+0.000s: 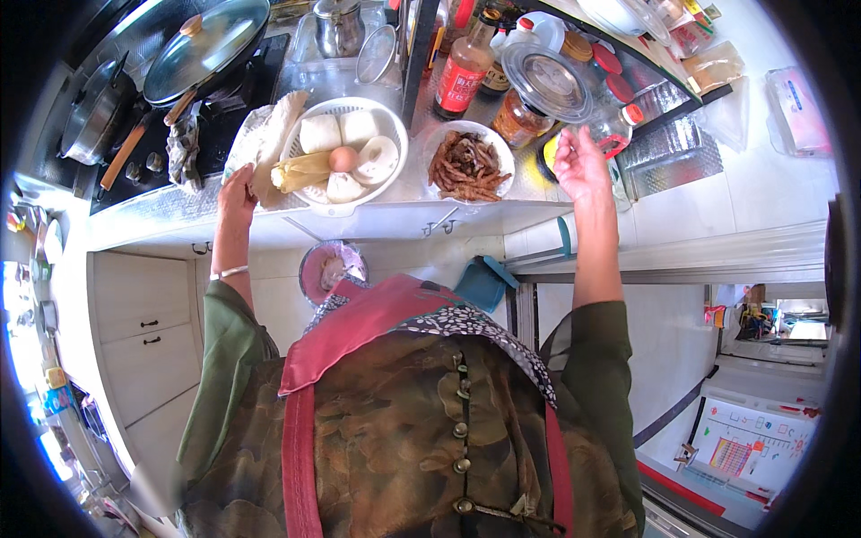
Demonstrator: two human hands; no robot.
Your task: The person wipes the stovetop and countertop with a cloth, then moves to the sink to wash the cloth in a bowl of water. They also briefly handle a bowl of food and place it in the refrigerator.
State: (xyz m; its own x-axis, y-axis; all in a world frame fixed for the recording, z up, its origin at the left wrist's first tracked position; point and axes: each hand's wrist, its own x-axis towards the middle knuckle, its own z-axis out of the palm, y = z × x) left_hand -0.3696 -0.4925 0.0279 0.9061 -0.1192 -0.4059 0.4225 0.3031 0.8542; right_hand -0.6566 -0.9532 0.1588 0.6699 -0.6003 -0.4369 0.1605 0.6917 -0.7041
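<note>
My left hand (239,198) grips the lower edge of a beige cloth (266,144) at the counter's front. Right beside the cloth, a white plastic basket (401,144) holds white steamed buns (321,134), a brown egg (344,159) and a corn cob in its husk (299,173). My right hand (584,167) is raised by the counter's right side, palm up, with its fingers loosely curled and nothing visible in them. Near it are a clear plastic bottle with a red cap (632,114) and a white bowl (509,151) of cooked brown chicken feet (465,168).
A lidded wok (208,47) and a pot (94,114) with a wooden handle nearby stand on the black stove. Behind the bowl are a red-labelled sauce bottle (464,70) and jars under a clear lid (548,81). A waste bin (311,282) and blue dustpan (481,286) are below.
</note>
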